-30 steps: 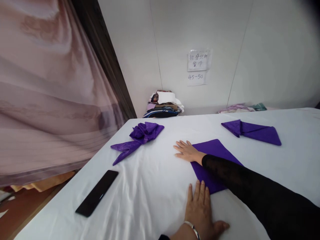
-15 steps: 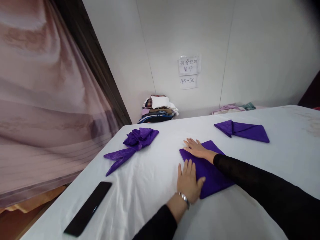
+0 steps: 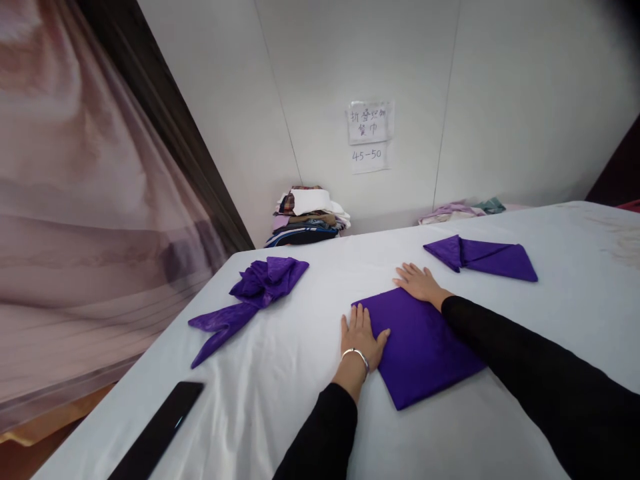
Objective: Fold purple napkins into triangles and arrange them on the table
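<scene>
Though flat, cloth [image 3: 420, 353] partly behind sleeve [image 3: 535, 377].

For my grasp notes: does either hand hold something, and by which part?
Nothing is held: the left hand and the right hand lie open at edges of the square purple cloth.

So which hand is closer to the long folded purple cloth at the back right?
Right. The right hand is just left of the long folded cloth, not touching; the left hand lies farther left, by the flat purple square.
</scene>
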The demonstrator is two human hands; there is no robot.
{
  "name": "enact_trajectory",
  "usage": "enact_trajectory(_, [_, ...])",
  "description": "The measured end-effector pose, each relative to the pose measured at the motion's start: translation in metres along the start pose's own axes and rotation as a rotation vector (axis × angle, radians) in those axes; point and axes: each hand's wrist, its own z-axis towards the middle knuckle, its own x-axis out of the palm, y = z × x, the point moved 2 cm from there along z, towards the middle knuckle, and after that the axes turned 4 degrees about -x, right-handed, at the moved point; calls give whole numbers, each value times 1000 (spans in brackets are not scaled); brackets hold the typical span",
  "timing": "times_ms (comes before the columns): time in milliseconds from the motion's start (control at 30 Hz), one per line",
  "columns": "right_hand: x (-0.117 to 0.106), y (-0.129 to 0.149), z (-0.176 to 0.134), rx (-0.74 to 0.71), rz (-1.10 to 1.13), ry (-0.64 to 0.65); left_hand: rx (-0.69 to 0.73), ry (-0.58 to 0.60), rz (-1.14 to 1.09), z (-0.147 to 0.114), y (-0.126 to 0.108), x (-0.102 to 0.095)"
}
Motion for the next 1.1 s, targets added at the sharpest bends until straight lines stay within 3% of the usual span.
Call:
enact_trajectory(200, [-13, -30, -36, 90, 131, -16, -8, 7, -82, 3, 4, -3])
enact_trajectory(367, [-28, -25, -95, 89, 268, -108, -168, -86, -210, 15, 15, -14])
enact_trajectory(467, [-30, 6, -134, 1, 283, -144, -193, -113, -241, 14, 9, -21])
enact_trajectory(567, [-25, 55, -161, -167, 273, -108, -127, -149, -258, -4, -9, -24])
enact_trajectory(700, [-13, 112, -171, -276, 303, -25, -32, -139, -227, -43, -28, -18])
enact_trajectory(800, [-4, 130, -171, -321, 293, -10, -30, -91, -115, -63, -31, -9])
enact_trajectory(933, [2, 122, -173, -329, 232, -27, -41, -66, 15, -69, -28, -3])
enact_trajectory(1100, [-5, 67, -175, -220, 142, -41, -48, -63, 63, -69, -30, -5])
